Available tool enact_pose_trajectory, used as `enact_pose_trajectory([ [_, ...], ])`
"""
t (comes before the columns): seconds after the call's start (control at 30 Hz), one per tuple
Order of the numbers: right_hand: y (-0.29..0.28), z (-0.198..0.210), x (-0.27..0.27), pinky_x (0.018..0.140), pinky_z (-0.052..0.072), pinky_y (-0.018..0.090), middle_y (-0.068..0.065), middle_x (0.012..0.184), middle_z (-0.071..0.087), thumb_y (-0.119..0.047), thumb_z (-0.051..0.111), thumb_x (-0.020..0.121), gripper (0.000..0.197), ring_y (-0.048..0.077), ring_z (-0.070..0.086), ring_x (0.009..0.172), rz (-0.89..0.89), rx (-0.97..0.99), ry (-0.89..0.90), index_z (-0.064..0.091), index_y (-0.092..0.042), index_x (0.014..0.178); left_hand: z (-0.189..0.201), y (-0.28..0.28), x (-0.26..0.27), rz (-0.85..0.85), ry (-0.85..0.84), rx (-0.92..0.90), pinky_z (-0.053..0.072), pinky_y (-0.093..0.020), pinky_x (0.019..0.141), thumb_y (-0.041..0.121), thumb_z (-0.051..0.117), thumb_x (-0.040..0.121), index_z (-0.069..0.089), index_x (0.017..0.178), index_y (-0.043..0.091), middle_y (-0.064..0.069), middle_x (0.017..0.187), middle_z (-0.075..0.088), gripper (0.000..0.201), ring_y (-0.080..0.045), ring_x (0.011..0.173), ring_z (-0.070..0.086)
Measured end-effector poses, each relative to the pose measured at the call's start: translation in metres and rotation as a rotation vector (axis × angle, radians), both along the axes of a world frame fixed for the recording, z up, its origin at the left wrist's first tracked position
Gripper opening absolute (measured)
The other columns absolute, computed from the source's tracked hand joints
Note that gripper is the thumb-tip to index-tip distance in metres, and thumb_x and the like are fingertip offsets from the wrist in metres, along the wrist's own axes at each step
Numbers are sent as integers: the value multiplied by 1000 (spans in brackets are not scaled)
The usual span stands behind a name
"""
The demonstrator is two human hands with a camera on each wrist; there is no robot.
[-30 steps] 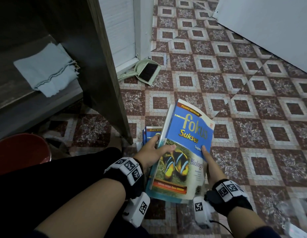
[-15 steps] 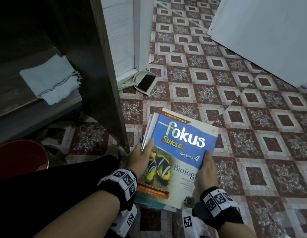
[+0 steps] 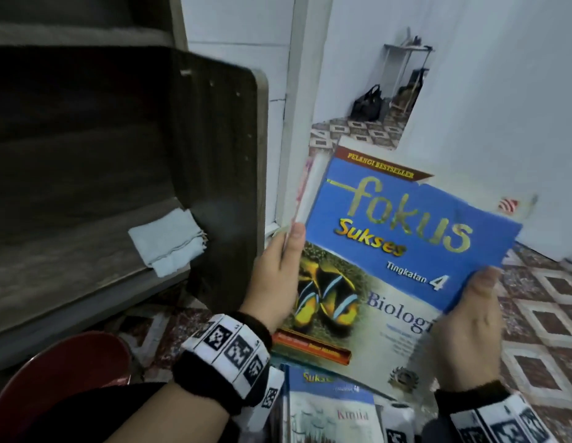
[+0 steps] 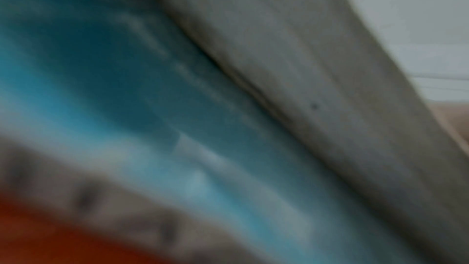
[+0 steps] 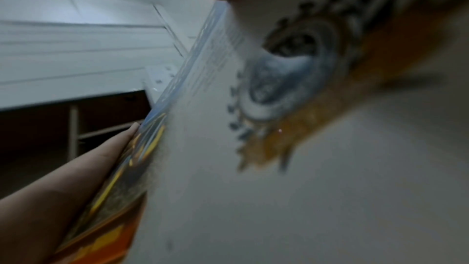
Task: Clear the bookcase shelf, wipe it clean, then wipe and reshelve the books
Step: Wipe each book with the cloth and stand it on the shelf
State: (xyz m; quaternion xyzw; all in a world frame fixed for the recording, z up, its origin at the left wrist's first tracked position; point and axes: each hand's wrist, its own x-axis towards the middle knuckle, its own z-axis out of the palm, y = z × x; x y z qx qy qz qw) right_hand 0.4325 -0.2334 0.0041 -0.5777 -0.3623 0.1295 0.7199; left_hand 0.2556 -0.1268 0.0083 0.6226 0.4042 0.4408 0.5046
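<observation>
I hold a blue and white Fokus Sukses Biologi book (image 3: 393,247) up in front of me, with at least one more book stacked behind it. My left hand (image 3: 278,270) grips the stack's left edge, thumb on the cover. My right hand (image 3: 470,321) grips the right edge, thumb on the blue band. The dark wooden bookcase (image 3: 214,155) stands to the left, and a folded pale cloth (image 3: 168,241) lies on its shelf (image 3: 70,266). The right wrist view shows the book cover (image 5: 279,148) close up beside my left hand (image 5: 63,188). In the blurred left wrist view, a blue cover (image 4: 127,107) fills the frame.
Another blue Kimia book (image 3: 329,410) lies below on the floor by my lap. A red basin (image 3: 54,385) sits at the lower left. The patterned tile floor (image 3: 550,330) stretches right, with white walls and a doorway holding a dark bag (image 3: 369,105) beyond.
Both hands have lifted the book stack up off the floor pile toward the bookcase level. My view has tilted upward, so the wall and doorway now show.
</observation>
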Motion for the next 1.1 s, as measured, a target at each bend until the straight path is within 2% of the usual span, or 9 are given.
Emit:
enact_pose_trajectory([
  [0.1, 10, 40, -23, 88, 54, 27, -8, 118, 68, -46, 23, 99, 53, 8, 65, 108, 55, 127, -66, 54, -14, 128, 45, -10, -31, 96, -67, 84, 35, 3, 67, 60, 30, 86, 48, 87, 41, 26, 80, 52, 26, 23, 70, 47],
  [0.17, 15, 61, -44, 93, 52, 38, -2, 120, 67, -49, 26, 99, 51, 17, 64, 112, 153, 203, -65, 54, -16, 126, 67, -21, -56, 159, -84, 116, 31, 8, 65, 56, 29, 89, 45, 101, 48, 42, 81, 50, 22, 34, 70, 42],
  [0.27, 22, 86, -79, 89, 54, 41, 3, 118, 67, -49, 28, 99, 47, 22, 65, 108, 306, 254, -61, 55, -18, 120, 81, -31, -101, 264, -116, 191, 26, 11, 79, 64, 28, 83, 35, 137, 45, 43, 120, 40, 58, 41, 93, 31],
  [0.37, 27, 102, -119, 83, 56, 38, 2, 113, 70, -44, 29, 98, 46, 22, 68, 103, 449, 246, -62, 55, -15, 121, 86, -41, -149, 364, -137, 230, 25, -16, 110, 76, 28, 81, 34, 148, 36, 25, 147, 37, 78, 14, 130, 33],
  [0.5, 37, 108, -175, 82, 56, 44, 1, 110, 71, -38, 29, 100, 41, 20, 69, 99, 606, 226, -80, 57, -16, 119, 83, -54, -208, 521, -138, 202, 25, -26, 112, 72, 29, 81, 35, 148, 34, 19, 149, 39, 77, 2, 136, 33],
  [0.6, 51, 98, -217, 85, 54, 40, -3, 111, 71, -37, 28, 101, 40, 17, 68, 102, 716, 198, -80, 56, -18, 123, 71, -59, -248, 627, -113, 142, 27, -30, 112, 72, 28, 79, 37, 147, 32, 16, 148, 41, 80, -6, 136, 36],
  [0.7, 73, 77, -258, 81, 55, 31, -5, 107, 72, -38, 30, 100, 39, 13, 68, 99, 784, 125, -63, 58, -20, 119, 56, -60, -281, 728, -132, 99, 23, -20, 105, 60, 29, 87, 39, 144, 29, 21, 138, 38, 66, 1, 127, 33],
  [0.9, 140, 1, -326, 86, 55, 45, -1, 105, 72, -45, 33, 99, 41, 17, 69, 97, 855, -143, -25, 61, -19, 114, -6, -32, -338, 807, -96, -3, 37, 1, 75, 47, 29, 96, 57, 120, 29, 25, 109, 59, 40, -3, 109, 55],
  [1.1, 221, -73, -368, 89, 48, 28, -9, 103, 69, -52, 28, 99, 50, 13, 65, 101, 890, -444, -194, 64, -19, 110, -86, 21, -381, 881, -4, -193, 42, -32, 100, 63, 30, 88, 62, 125, 20, 5, 120, 65, 66, -15, 115, 58],
])
